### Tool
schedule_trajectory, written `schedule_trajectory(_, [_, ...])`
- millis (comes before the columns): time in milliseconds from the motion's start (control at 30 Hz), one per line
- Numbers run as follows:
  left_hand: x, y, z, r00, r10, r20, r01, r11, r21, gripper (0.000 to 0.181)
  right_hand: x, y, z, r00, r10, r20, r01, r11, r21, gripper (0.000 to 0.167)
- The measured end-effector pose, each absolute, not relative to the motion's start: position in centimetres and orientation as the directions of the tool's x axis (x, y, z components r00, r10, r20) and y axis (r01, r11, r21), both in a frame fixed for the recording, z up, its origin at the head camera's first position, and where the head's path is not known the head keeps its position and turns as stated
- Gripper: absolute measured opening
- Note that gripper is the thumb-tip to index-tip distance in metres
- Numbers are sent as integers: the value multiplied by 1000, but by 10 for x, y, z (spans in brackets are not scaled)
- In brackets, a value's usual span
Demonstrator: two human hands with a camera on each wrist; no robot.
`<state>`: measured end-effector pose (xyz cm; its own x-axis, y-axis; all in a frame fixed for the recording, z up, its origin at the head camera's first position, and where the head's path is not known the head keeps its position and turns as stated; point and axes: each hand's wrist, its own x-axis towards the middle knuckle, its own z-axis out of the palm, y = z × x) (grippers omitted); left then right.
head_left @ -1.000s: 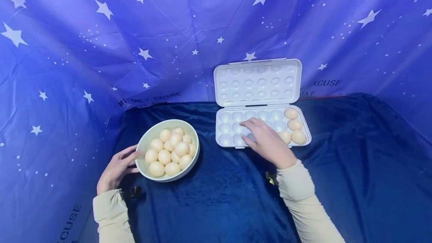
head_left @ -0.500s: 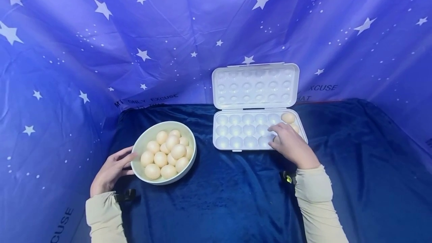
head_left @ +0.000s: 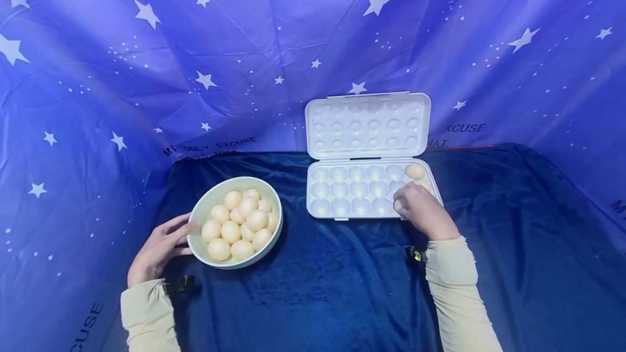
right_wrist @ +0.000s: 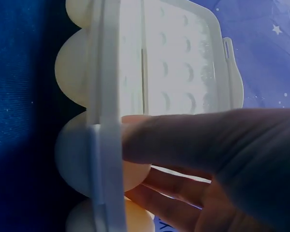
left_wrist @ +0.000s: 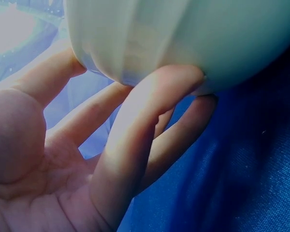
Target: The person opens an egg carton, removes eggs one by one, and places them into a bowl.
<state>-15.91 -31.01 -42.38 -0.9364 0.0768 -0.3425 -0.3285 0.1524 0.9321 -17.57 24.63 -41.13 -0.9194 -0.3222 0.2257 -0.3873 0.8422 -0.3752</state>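
Note:
My left hand (head_left: 158, 246) holds a pale green bowl (head_left: 195, 246) at its left side, thumb at the rim; in the left wrist view bent fingers (left_wrist: 130, 125) press against the bowl's outer wall. Several beige eggs (head_left: 231, 231) are heaped inside. My right hand (head_left: 421, 209) reaches over the front right part of a white lidded egg tray (head_left: 309, 194) and pinches an egg (right_wrist: 135, 175) that sits in a front-row cup. An egg (head_left: 415, 171) lies in the back right cup, with another partly visible in front of it. My hand hides the front right corner.
The tray's dimpled lid (head_left: 368, 124) stands raised behind it, near a blue curtain (head_left: 274, 58) printed with stars. Dark blue velvet cloth (head_left: 303, 287) covers the table, including the stretch between bowl and tray.
My right hand has moved right from over the tray's middle cups to the front right, and its fingers have closed on an egg there. My left hand stays at the bowl. The view has shifted slightly.

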Motion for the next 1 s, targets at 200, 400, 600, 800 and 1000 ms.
schedule_trajectory(200, [-159,-310,-424,-938,79,-338,-322,163,933,54,-178,247,-415,-921,-316,228,-384,831,-403,17])
schedule_trajectory(400, [-159,-310,-424,-937,79,-339,-321,175,931,56,-179,248,-416,-933,-283,224,-355,830,-430,13])
schedule_trajectory(600, [-159,-310,-423,-939,77,-334,-316,186,930,60,-179,247,-412,-936,-240,259,-336,831,-443,13])
schedule_trajectory(800, [-159,-309,-424,-939,74,-337,-318,195,928,55,-179,246,-410,-937,-203,283,-313,845,-433,15])
schedule_trajectory(1000, [-160,-310,-425,-936,77,-344,-326,179,928,61,-176,239,-406,-940,-198,277,-308,841,-445,23])
